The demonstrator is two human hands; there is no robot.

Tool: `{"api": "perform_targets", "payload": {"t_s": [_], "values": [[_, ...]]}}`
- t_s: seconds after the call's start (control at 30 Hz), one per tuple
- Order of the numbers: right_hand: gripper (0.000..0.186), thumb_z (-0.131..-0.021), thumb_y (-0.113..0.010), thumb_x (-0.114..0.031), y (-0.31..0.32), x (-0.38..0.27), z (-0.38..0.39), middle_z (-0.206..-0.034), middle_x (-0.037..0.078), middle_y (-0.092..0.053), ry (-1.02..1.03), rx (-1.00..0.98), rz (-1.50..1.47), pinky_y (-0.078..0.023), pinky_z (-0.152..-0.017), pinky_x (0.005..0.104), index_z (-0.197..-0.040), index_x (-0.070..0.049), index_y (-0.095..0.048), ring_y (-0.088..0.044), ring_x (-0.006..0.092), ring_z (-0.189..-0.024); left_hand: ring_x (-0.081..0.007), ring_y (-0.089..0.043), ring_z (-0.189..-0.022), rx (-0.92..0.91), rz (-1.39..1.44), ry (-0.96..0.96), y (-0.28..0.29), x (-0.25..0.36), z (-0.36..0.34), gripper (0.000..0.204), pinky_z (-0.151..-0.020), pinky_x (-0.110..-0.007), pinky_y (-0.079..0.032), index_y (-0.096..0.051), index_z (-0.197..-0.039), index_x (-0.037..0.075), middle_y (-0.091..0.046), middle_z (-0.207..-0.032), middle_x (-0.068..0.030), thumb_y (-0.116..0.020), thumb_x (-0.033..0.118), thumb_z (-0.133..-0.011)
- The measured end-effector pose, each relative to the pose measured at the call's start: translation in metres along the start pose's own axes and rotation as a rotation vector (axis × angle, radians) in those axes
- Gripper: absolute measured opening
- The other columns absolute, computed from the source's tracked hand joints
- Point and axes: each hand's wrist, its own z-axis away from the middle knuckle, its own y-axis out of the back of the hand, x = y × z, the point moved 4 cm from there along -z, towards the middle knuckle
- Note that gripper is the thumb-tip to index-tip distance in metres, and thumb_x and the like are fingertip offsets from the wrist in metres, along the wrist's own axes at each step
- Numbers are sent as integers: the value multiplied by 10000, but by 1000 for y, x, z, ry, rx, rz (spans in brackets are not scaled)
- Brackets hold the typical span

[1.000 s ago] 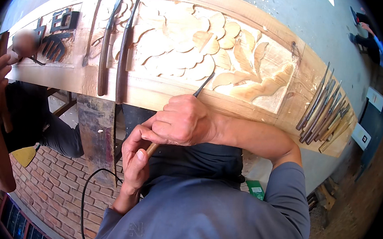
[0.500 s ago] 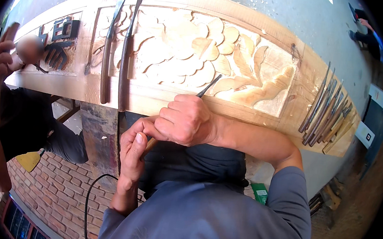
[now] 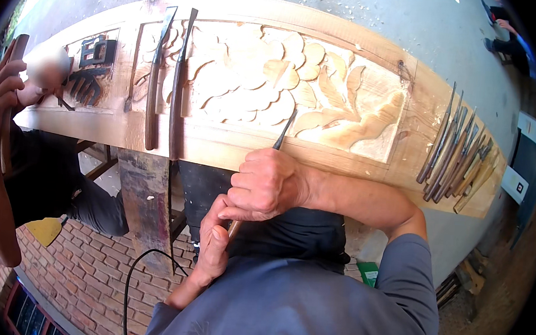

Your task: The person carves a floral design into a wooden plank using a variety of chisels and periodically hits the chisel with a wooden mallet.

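Note:
My right hand is closed around a carving chisel. Its dark metal blade points away from me, and the tip meets the carved panel beside a flower petal. Below, my left hand closes on the lower part of the wooden handle, its fingers touching my right hand. Under the blade lies a long pale wooden board with flowers and leaves carved in relief. Two long dark-handled chisels lie across the board to the left of my hands.
Several carving tools lie in a row on the board's right end. At left, a co-worker's hand holds a wooden tool near dark carved shapes. A worn wooden support stands under the board, near a black cable.
The chisel has swung to a steeper line, its tip shifting left along the carving. My left hand and the handle end have moved right. The view has shifted slightly.

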Motion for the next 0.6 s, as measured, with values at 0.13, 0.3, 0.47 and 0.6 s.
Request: {"api": "perform_targets", "payload": {"t_s": [0.13,0.3,0.47,0.6], "values": [[488,-966,-827,-391,11,-3,-6,-597,17,-568,13,-101,-26,-525,-495,378,-626,-165,-559,-648,218,-527,-160,-532,-1047,40,5,-31,-20,0,6,929,-955,-323,-419,-612,-1154,-23,-550,-1115,-72,-381,874,-1087],[497,-961,-827,-398,16,7,7,-613,10,-520,31,-173,-117,-475,-495,374,-639,-159,-534,-597,211,-524,-196,-607,-1220,26,39,-14,-43,6,-2,853,-1074,-343,-450,-638,-1309,-49,-631,-1290,-106,-506,769,-1110],[533,-994,-765,-392,19,-3,13,-629,11,-412,138,-64,-12,-334,-496,349,-646,-130,-459,-456,183,-503,-206,-635,-863,-21,-176,-186,-38,-2,-3,1060,-752,-373,-498,-635,-1226,-36,-620,-998,-111,-458,979,-978],[595,-1086,-696,-492,42,-31,0,-663,1,-390,128,37,283,-329,-527,322,-687,-103,-489,-427,167,-540,-248,-771,-1089,-162,-34,-120,-19,3,-1,1173,-971,-375,-583,-687,-1213,-60,-763,-1196,-166,-277,1012,-967]]}}
